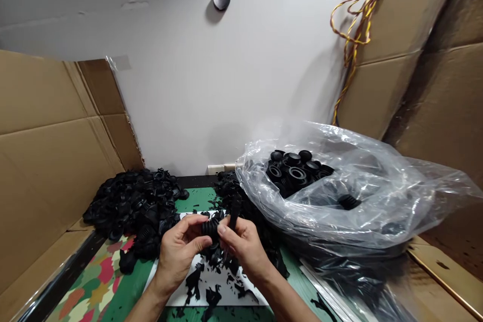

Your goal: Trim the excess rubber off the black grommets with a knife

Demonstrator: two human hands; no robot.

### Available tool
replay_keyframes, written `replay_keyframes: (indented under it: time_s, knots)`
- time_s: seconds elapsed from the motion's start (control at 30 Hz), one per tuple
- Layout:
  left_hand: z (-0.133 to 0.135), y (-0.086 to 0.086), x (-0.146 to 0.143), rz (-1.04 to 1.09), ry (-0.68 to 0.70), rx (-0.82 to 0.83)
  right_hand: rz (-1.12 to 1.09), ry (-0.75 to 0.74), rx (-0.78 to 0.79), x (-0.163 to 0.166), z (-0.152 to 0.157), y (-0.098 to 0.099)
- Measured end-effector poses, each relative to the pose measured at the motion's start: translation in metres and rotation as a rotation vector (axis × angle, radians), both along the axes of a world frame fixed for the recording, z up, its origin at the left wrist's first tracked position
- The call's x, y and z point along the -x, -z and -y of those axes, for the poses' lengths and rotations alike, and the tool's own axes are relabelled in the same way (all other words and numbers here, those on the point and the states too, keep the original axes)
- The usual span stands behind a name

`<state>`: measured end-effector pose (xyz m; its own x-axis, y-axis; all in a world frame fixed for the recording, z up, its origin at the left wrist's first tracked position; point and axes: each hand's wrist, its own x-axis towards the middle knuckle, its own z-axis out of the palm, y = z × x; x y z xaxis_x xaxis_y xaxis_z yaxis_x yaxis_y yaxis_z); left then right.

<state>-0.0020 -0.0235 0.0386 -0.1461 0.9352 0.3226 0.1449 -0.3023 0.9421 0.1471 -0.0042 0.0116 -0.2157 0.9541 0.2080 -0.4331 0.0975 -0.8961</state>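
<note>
In the head view, my left hand point(179, 249) pinches a black ribbed rubber part point(209, 229) between thumb and fingers. My right hand point(241, 242) is closed at the part's right end, thumb pressed against the forefinger. A dark narrow piece point(235, 211) sticks up from the right hand's grip; whether it is a tool or a strip of rubber I cannot tell. Below both hands lies a white sheet point(181, 298) strewn with black rubber scraps point(213, 296).
Black rubber parts point(132, 206) are heaped at the left. A clear plastic bag point(362, 226) at the right holds ribbed black parts point(294, 171). Cardboard panels point(49, 110) flank the green work surface point(194, 198). A gold phone point(447, 269) lies far right; yellow-brown wire point(354, 35) hangs above.
</note>
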Motion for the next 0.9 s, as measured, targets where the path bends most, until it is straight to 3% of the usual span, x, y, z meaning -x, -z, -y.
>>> replay_keyframes:
  time_s: [0.13, 0.3, 0.9]
  knots:
    - [0.001, 0.003, 0.004, 0.079, -0.034, 0.005, 0.165, 0.041, -0.189, -0.002, 0.003, -0.002]
    - [0.003, 0.010, 0.006, 0.185, -0.020, 0.041, 0.250, 0.041, -0.258, -0.001, 0.003, 0.001]
    - [-0.009, 0.027, 0.012, 0.244, -0.002, 0.109, 0.271, 0.059, -0.122, 0.002, -0.006, 0.013]
